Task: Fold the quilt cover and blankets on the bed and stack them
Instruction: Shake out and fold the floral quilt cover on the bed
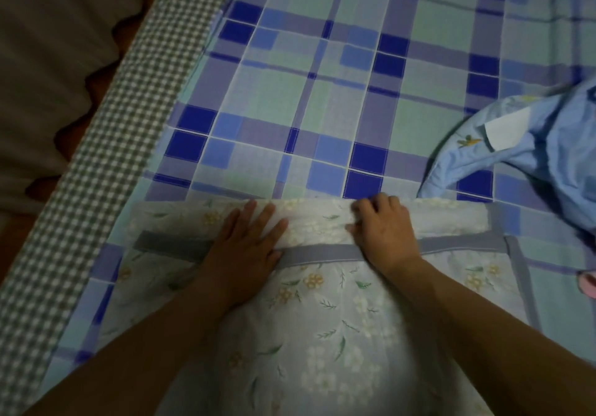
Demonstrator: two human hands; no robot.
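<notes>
A pale floral quilt cover point(329, 325) with a grey band lies folded at the near side of the bed, its far edge running straight across. My left hand point(248, 248) lies flat on it with straight fingers, pressing near that far edge. My right hand point(383, 232) sits beside it with fingers curled into the cloth at the same edge. A crumpled light-blue blanket point(522, 154) with a white label lies to the right, apart from both hands.
The bed is covered by a blue and green plaid sheet point(322, 86). A green gingham strip point(129, 119) runs along the bed's left edge, with a grey curtain point(42, 61) beyond it. A pink shape point(588, 283) shows at the right border.
</notes>
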